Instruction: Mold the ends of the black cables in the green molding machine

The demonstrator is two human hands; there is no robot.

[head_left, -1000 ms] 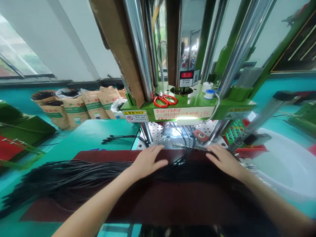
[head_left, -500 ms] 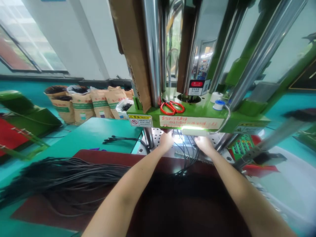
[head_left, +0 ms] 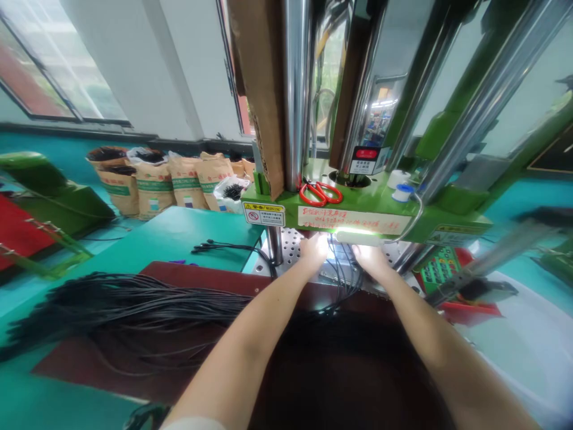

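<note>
Both arms reach under the green machine head (head_left: 286,210). My left hand (head_left: 314,249) is beside the lit metal plate, left of several thin black cables (head_left: 340,272). Right of those cables is my right hand (head_left: 369,258). Glare and the machine's edge hide the fingers of both hands, so what they hold cannot be made out. The cables hang from the plate over the near edge of the metal bed (head_left: 290,248). A large bundle of black cables (head_left: 147,301) lies on the dark red board (head_left: 170,275) to the left.
Red-handled scissors (head_left: 320,194) and a blue-rimmed spool (head_left: 401,192) rest on the machine head. Steel columns (head_left: 293,101) rise above it. More cable ends (head_left: 215,246) lie on the green table (head_left: 179,230). Paper sacks (head_left: 154,185) stand behind. A control panel (head_left: 434,269) is at right.
The view has shifted a little, moving the machine rightward in the picture. My left hand has moved right, closer to the cables and my right hand, which remains beside them.
</note>
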